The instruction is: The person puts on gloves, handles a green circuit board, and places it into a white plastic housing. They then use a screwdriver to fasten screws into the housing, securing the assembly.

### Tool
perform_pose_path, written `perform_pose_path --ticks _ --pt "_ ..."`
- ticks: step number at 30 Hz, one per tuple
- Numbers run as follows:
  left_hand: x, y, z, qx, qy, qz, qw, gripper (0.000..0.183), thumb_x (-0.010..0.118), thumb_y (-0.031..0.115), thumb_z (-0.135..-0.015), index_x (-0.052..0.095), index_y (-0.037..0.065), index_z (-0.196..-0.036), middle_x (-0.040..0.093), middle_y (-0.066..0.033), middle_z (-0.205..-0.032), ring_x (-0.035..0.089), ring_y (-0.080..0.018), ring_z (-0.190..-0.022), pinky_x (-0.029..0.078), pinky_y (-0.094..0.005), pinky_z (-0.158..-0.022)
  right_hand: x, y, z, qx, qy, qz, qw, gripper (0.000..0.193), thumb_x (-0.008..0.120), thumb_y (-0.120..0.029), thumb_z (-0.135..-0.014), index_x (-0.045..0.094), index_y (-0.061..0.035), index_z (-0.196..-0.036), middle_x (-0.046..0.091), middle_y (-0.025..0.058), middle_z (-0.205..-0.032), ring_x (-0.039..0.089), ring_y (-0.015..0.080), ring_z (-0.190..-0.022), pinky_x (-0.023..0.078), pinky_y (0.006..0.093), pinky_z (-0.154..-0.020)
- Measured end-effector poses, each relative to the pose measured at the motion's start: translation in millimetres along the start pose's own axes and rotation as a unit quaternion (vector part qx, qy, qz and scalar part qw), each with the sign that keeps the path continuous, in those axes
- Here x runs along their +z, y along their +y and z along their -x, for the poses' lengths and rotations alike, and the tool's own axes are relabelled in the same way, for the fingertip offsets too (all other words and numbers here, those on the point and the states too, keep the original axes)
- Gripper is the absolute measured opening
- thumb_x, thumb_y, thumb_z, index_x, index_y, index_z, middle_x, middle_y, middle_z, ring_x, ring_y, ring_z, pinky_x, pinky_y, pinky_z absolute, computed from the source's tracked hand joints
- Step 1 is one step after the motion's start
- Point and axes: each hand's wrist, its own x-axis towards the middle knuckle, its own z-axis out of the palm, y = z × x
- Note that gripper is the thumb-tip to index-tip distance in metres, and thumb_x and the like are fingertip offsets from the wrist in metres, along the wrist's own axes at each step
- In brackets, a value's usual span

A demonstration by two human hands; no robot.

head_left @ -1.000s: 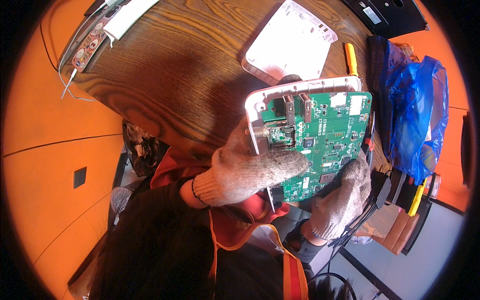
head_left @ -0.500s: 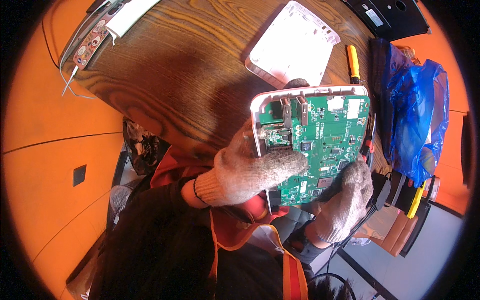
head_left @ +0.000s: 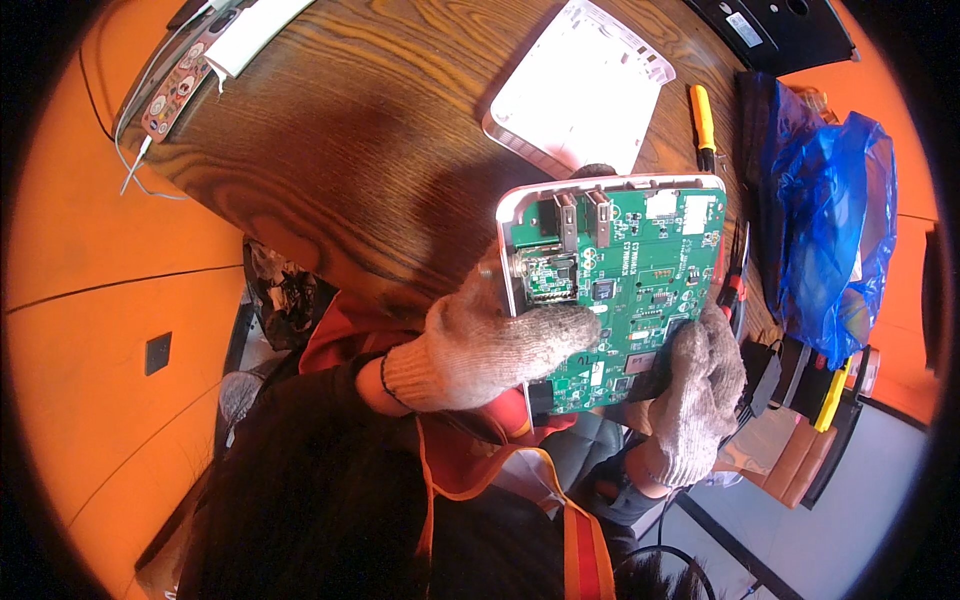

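Note:
A green circuit board [head_left: 635, 285] sits in a shallow white plastic casing [head_left: 515, 205], tilted up toward me above the table's near edge. My left hand [head_left: 490, 335], in a whitish knit glove, grips the casing's left side with the thumb laid across the board. At the lower right, my gloved right hand [head_left: 700, 385] is closed around the board's corner; part of its fingers is hidden. Two metal USB sockets stand near the board's top left. Beyond it, a white plastic cover [head_left: 585, 85] lies with its inner side up.
A yellow-handled screwdriver [head_left: 703, 120] and a red-handled tool [head_left: 735, 285] rest on the wooden table [head_left: 350, 130]'s right part. Beside them lies a blue plastic bag [head_left: 835, 220]. A black box-like device [head_left: 775, 30] is at the far right, a patterned power bank-like slab [head_left: 180, 92] far left.
The board and casing have shifted slightly left and turned a little flatter in my hands. My right hand has moved slightly lower along the corner.

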Motion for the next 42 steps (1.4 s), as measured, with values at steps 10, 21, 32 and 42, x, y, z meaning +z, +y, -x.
perform_pose_path --ticks 10,21,32,42 --pt "2.4 6.0 -2.1 -0.150 0.013 0.193 0.970 0.034 0.063 0.003 -0.079 0.057 0.006 -0.112 0.061 -0.0109 -0.107 0.060 -0.0252 -0.099 0.051 -0.0404 -0.083 1.1 -4.3 6.7 0.044 0.020 -0.015 0.999 0.030 0.061 -0.016 -0.082 0.062 0.0001 -0.107 0.063 0.0106 -0.094 0.059 0.0202 -0.083 0.047 0.0321 -0.076" --pt "3.5 7.3 -5.1 -0.132 0.019 0.248 0.959 0.040 0.063 0.001 -0.078 0.053 0.007 -0.116 0.060 -0.0113 -0.109 0.059 -0.0249 -0.099 0.051 -0.0421 -0.083 9.9 3.9 7.9 0.001 0.071 -0.034 0.997 0.038 0.057 -0.029 -0.083 0.064 0.0013 -0.105 0.064 0.0105 -0.091 0.060 0.0168 -0.079 0.048 0.0298 -0.069" --pt "-2.5 -2.6 -2.0 -0.142 0.005 0.356 0.923 0.036 0.060 -0.003 -0.081 0.050 -0.003 -0.116 0.059 -0.0183 -0.111 0.060 -0.0270 -0.100 0.051 -0.0411 -0.086 9.1 -2.3 7.3 0.117 0.070 -0.288 0.948 0.026 0.063 -0.007 -0.078 0.063 0.0062 -0.100 0.064 0.0160 -0.104 0.062 0.0208 -0.089 0.050 0.0323 -0.077" --pt "-8.3 -12.1 3.4 -0.054 -0.029 0.284 0.957 0.028 0.055 0.001 -0.084 0.053 -0.002 -0.112 0.060 -0.0171 -0.108 0.059 -0.0276 -0.100 0.050 -0.0450 -0.087 1.7 -6.4 7.4 0.148 0.040 -0.239 0.959 0.029 0.065 -0.006 -0.077 0.063 0.0008 -0.105 0.062 0.0209 -0.105 0.061 0.0314 -0.095 0.049 0.0349 -0.082"
